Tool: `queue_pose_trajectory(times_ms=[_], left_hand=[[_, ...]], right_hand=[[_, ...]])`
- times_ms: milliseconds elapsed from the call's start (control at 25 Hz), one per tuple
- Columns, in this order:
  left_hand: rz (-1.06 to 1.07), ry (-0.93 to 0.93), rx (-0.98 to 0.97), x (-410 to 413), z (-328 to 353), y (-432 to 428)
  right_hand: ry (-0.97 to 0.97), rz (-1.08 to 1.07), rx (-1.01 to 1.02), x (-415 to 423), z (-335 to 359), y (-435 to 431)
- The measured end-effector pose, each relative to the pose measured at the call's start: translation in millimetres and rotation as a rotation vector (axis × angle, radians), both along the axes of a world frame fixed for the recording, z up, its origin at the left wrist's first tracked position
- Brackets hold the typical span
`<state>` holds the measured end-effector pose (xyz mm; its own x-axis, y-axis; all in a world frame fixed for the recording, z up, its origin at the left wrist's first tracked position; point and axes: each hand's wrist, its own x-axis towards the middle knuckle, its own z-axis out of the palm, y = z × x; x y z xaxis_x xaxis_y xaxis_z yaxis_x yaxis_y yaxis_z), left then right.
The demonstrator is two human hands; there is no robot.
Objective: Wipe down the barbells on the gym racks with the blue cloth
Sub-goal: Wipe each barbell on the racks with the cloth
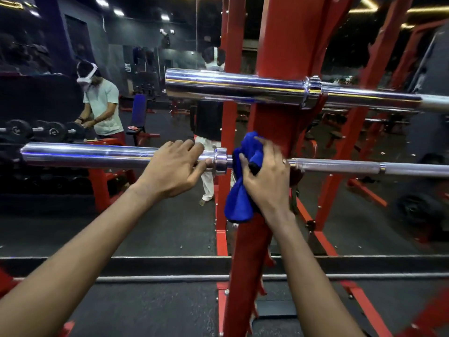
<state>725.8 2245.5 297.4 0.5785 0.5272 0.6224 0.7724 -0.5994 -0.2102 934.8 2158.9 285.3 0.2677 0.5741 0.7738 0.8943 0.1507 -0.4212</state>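
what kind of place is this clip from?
Most likely a gym's free-weights area: an upper barbell and a lower barbell, both chrome, rest on a red steel rack; black dumbbells sit at left, a blue-padded bench behind.

A gym: chrome steel barbells (233,87) on a red steel rack (286,45), black dumbbells (36,130), a mirrored wall (145,45).

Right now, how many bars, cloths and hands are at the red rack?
Bars: 2, upper bar and lower bar.
Cloths: 1, blue cloth.
Hands: 2, left hand on the lower bar, right hand gripping the blue cloth.
Total: 5.
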Motion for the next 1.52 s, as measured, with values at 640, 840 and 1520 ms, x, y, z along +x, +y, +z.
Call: queue_pose_trajectory(times_ms=[640, 840, 1520], left_hand=[[0.013, -0.175, 0.05, 4, -7, 1], [0.021, -0.185, 0.055, 4, -7, 1], [-0.002, -0.284, 0.059, -8, -13, -2]], right_hand=[[0.075, -0.071, 0.126, 5, -18, 8], [0.103, -0.147, 0.19, -23, -18, 22], [0.343, -0.084, 0.444, -30, -65, 32]])
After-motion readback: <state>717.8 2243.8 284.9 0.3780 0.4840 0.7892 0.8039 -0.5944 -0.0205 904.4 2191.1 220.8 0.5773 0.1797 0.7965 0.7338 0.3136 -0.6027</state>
